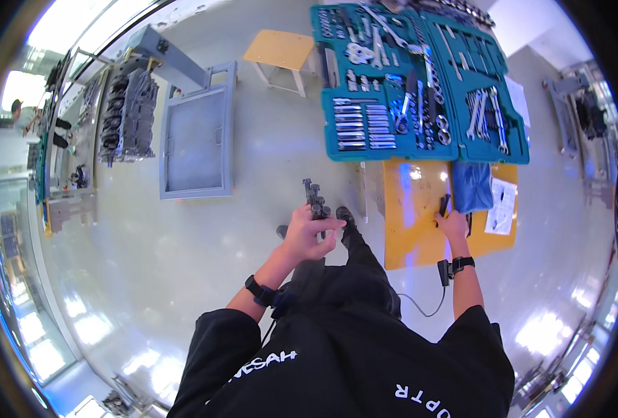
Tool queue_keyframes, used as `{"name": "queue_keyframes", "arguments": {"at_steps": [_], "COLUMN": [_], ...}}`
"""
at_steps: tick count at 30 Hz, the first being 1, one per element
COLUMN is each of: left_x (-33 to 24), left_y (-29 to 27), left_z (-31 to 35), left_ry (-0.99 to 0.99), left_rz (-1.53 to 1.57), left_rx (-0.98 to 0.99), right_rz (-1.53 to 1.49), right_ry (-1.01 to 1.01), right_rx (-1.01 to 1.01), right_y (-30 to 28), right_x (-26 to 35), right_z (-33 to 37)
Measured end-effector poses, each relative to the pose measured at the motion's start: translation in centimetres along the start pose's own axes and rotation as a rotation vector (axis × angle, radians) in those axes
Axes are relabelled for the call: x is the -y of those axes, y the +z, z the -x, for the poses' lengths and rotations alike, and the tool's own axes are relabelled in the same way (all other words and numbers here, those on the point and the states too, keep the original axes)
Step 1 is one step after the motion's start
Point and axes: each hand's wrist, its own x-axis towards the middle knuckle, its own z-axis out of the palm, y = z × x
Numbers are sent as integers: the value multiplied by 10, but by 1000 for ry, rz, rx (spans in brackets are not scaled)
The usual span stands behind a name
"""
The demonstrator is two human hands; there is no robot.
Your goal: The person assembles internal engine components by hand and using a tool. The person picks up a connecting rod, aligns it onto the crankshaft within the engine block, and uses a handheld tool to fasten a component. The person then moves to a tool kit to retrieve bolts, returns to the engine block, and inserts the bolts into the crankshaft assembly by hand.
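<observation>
Left hand (307, 235) holds dark metal part (315, 198); right hand (453, 227) is at slim black object (444, 204).
The object is over the yellow surface (412, 230), just forward of right grip, its long axis pointing away; whether this grip is closed, I cannot tell.

The head view looks from the person's head, through the left lens of a side-by-side fisheye pair, steeply down and forward. The black cloth short-sleeved shirt (351, 355) lies nearest, along the lower edge; the bare left hand (303, 235) and bare right hand (453, 226) sit farther out. The teal plastic tool case (420, 155) stands toward the top, and the glossy grey floor (134, 237) spreads wide, edges bending toward the dark rim.
</observation>
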Motion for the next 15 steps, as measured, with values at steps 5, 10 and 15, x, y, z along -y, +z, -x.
{"name": "queue_keyframes", "arguments": {"at_steps": [5,10,15], "left_x": [-6,-9,3], "left_y": [-62,-107,-130], "left_z": [24,45,70], "left_ry": [159,203,105], "left_rz": [-168,-240,-263], "left_rx": [-81,-121,-121], "right_rz": [-296,-262,-325], "right_ry": [120,164,-196], "right_rx": [16,-86,-365], "right_y": [29,21,41], "right_x": [-12,-12,-44], "right_z": [-19,-10,-16]}}
